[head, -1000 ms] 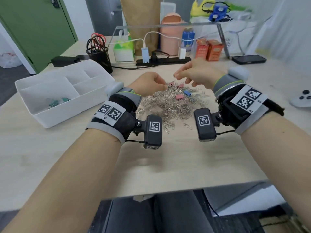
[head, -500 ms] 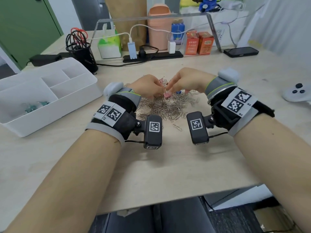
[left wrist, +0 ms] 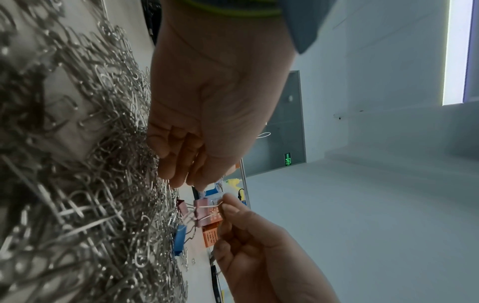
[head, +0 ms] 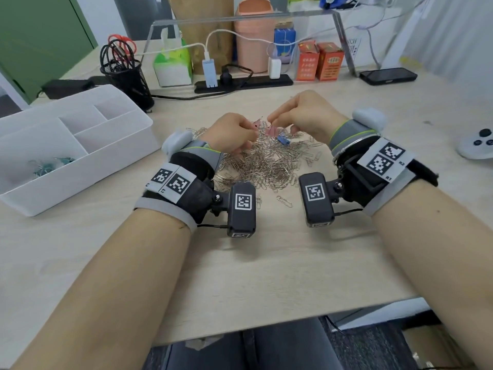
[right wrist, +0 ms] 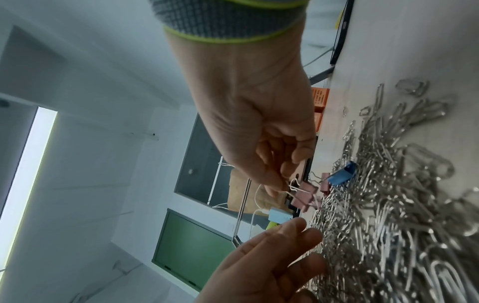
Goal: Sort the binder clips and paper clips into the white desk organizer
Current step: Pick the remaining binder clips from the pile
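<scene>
A heap of silver paper clips point(head: 266, 166) lies mid-table, with a blue binder clip point(head: 283, 140) and pink binder clips point(head: 270, 132) at its far edge. My right hand point(head: 270, 121) pinches the wire handle of a pink binder clip point(right wrist: 303, 196), which hangs just above the heap and seems hooked to a second pink one. My left hand point(head: 249, 138) is beside it with loosely bent fingers point(right wrist: 298, 231) at the heap, holding nothing I can see. The white desk organizer point(head: 114, 129) stands at the left, with a few teal binder clips point(head: 48, 165) in its big front compartment.
Behind the heap lie a black power strip point(head: 245, 82), a mesh pen cup point(head: 125, 76), a tissue pack point(head: 173, 65), orange boxes point(head: 320, 62) and a phone point(head: 386, 76). A white controller point(head: 477, 144) sits at the right. One stray paper clip point(head: 284, 201) lies near the wrist cameras.
Both hands came closer together and down to the far edge of the heap. My right hand has taken a pink binder clip by its wire handle and raised it slightly.
</scene>
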A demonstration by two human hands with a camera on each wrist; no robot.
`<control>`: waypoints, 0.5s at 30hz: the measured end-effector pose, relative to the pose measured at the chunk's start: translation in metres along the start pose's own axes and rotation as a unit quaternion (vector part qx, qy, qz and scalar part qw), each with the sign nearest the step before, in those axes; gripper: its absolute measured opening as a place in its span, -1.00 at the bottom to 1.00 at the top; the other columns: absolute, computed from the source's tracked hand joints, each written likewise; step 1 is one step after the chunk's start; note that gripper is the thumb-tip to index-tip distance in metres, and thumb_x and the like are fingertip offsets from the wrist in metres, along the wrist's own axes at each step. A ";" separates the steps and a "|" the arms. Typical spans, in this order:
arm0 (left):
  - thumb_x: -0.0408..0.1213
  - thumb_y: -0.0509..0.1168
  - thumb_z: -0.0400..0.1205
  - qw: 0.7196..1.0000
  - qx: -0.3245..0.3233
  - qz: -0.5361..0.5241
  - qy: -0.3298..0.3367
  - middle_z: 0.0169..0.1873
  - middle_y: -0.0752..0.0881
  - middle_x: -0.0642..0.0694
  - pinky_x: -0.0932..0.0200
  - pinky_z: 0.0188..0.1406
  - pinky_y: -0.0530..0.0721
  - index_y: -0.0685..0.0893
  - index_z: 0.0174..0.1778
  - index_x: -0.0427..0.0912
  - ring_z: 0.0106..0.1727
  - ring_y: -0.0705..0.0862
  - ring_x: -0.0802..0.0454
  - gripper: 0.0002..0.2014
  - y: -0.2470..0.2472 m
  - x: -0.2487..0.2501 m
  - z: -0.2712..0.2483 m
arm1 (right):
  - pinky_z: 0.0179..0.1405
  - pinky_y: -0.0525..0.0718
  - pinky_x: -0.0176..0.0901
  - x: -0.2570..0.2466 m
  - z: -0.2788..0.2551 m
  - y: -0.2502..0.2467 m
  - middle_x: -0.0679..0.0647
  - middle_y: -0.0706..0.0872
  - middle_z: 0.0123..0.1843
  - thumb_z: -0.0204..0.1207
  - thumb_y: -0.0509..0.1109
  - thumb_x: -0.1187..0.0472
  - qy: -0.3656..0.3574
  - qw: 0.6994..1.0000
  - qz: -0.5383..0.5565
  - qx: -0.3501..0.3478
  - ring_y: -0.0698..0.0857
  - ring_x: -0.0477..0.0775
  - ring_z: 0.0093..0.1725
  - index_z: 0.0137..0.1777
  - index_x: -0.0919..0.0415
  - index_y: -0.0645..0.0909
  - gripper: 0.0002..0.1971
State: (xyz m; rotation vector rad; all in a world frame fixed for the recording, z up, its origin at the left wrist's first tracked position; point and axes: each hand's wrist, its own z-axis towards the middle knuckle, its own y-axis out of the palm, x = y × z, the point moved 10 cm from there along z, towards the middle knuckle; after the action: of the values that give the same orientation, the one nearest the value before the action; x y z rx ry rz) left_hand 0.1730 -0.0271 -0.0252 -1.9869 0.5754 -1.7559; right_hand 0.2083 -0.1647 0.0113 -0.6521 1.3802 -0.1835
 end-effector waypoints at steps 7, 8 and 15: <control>-0.17 0.41 0.56 0.998 -0.019 0.024 0.055 -0.16 0.80 -0.06 0.35 -0.54 0.54 0.62 0.01 -0.13 -0.34 0.69 0.13 -0.81 0.008 0.015 0.000 | -0.38 0.71 -0.31 -0.007 0.002 0.005 0.01 0.75 -0.44 0.37 0.48 0.52 -0.014 0.991 0.131 0.004 0.75 -0.16 -0.44 -0.22 0.23 0.64 -0.81; -0.21 0.39 0.58 0.998 -0.009 0.013 0.066 -0.20 0.79 -0.03 0.41 -0.59 0.50 0.61 -0.11 -0.11 -0.43 0.67 0.22 -0.90 0.007 0.018 -0.001 | -0.39 0.69 -0.31 -0.008 0.002 0.007 0.01 0.76 -0.43 0.36 0.51 0.50 -0.017 0.991 0.131 0.000 0.75 -0.15 -0.42 -0.20 0.22 0.63 -0.81; -0.23 0.34 0.63 0.995 -0.002 -0.024 0.095 -0.29 0.76 0.08 0.48 -0.59 0.44 0.67 -0.24 -0.06 -0.59 0.59 0.38 -0.87 0.001 0.016 0.002 | -0.45 0.55 -0.38 0.010 0.002 0.013 0.08 0.70 -0.19 0.41 0.55 0.24 0.003 0.991 0.136 -0.017 0.65 -0.11 -0.34 -0.04 0.19 0.67 -0.84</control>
State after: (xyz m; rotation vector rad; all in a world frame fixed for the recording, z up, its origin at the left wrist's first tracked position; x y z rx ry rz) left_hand 0.1767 -0.0366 -0.0126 -1.8612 0.5959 -1.9894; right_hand 0.2085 -0.1583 -0.0036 -0.4841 1.4656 0.0558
